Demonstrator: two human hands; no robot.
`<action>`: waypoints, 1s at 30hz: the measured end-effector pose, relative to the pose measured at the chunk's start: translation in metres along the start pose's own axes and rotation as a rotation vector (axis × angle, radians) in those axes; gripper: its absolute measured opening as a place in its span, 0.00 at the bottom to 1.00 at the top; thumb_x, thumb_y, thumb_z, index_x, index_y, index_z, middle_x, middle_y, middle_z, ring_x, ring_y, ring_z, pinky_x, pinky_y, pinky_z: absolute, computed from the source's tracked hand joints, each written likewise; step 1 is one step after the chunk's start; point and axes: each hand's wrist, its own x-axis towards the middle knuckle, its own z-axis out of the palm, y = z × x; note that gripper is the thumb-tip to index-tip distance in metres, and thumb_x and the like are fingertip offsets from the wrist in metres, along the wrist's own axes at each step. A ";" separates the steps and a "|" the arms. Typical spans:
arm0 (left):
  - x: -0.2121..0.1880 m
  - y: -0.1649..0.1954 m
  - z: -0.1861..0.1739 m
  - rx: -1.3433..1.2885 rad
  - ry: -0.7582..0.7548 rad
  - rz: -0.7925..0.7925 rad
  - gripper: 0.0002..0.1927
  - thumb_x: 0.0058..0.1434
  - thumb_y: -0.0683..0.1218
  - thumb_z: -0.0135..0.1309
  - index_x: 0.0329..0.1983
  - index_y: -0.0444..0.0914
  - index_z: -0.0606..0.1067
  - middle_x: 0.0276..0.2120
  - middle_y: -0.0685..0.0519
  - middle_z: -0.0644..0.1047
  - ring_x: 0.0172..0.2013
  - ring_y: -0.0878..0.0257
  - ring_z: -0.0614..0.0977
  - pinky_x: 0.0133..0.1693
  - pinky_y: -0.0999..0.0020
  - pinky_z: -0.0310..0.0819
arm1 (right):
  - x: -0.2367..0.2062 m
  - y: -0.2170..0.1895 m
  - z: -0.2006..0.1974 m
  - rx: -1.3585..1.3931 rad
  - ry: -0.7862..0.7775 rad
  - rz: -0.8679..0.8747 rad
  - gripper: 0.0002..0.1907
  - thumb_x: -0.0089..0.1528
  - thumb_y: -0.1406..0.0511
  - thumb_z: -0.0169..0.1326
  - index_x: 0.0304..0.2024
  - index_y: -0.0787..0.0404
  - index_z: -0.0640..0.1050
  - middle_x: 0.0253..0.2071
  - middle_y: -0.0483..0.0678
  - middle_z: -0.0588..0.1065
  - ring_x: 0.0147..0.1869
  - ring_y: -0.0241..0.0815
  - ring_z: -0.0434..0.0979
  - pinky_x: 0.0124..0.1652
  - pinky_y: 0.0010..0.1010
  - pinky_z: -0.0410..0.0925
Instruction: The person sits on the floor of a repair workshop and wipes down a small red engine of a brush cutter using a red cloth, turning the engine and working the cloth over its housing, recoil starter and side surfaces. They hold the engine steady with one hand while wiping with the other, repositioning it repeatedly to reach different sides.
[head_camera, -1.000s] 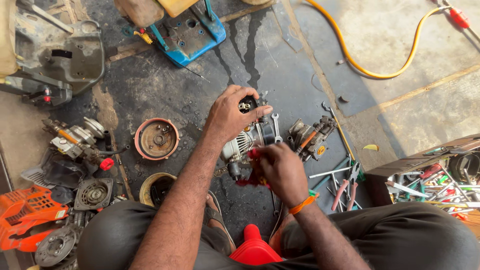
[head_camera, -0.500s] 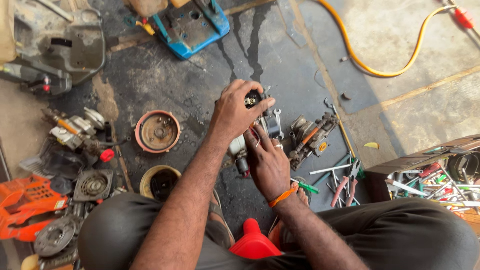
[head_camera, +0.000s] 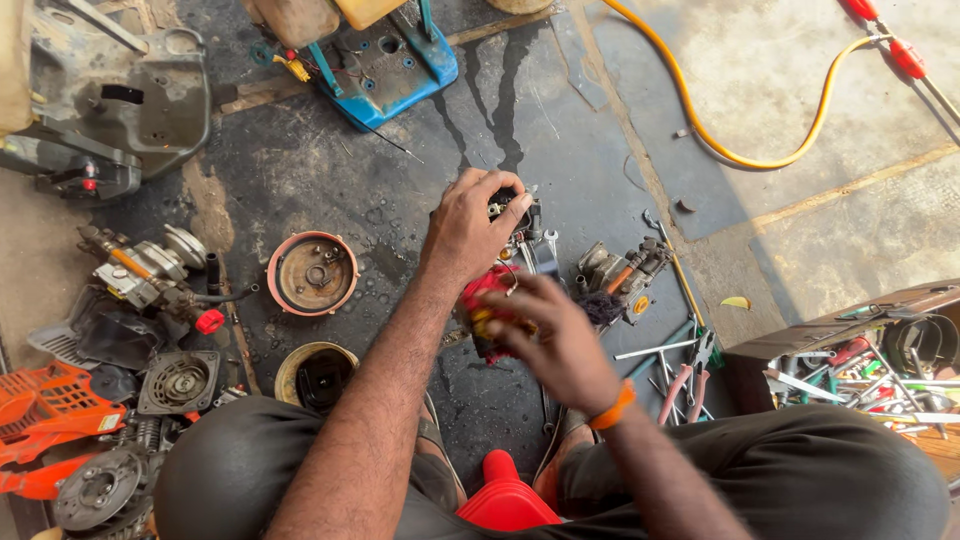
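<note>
Here, nearest you, a red funnel (head_camera: 505, 495) stands between your knees, half cut off by the frame's lower edge. Just beyond, your right hand (head_camera: 555, 335) is blurred, its fingers curled around a red-and-yellow part (head_camera: 480, 300) that it mostly covers; I cannot tell what that part is. Your left hand (head_camera: 470, 230) clamps from above on the small engine (head_camera: 525, 235), fingertips pinching its dark top, probably to steady it over the oily floor (head_camera: 400, 200). Spanners and pliers (head_camera: 690, 375) lie right of it, within reach; a round orange cover (head_camera: 312, 273) sits left. Farther off, the blue base (head_camera: 385, 65) and yellow hose (head_camera: 770, 150) run out of frame.
</note>
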 end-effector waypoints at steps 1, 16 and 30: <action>0.000 0.000 0.001 -0.005 -0.006 0.023 0.13 0.67 0.58 0.55 0.47 0.49 0.79 0.46 0.51 0.76 0.50 0.55 0.79 0.51 0.53 0.76 | -0.003 -0.001 0.014 -0.037 0.007 0.029 0.13 0.63 0.68 0.59 0.50 0.62 0.81 0.47 0.54 0.72 0.49 0.49 0.77 0.46 0.39 0.73; 0.000 -0.006 0.005 -0.012 -0.011 0.021 0.13 0.68 0.58 0.54 0.47 0.48 0.78 0.47 0.52 0.76 0.53 0.56 0.78 0.52 0.54 0.76 | 0.003 0.014 0.026 -0.016 0.071 0.551 0.24 0.58 0.53 0.64 0.45 0.65 0.79 0.34 0.51 0.82 0.36 0.41 0.83 0.35 0.34 0.76; -0.004 0.003 0.000 0.002 -0.068 0.025 0.13 0.68 0.58 0.54 0.46 0.47 0.78 0.47 0.52 0.75 0.52 0.56 0.79 0.52 0.53 0.76 | 0.051 0.034 0.003 -0.177 -0.492 0.733 0.32 0.57 0.46 0.62 0.47 0.68 0.79 0.34 0.54 0.83 0.37 0.44 0.85 0.38 0.37 0.76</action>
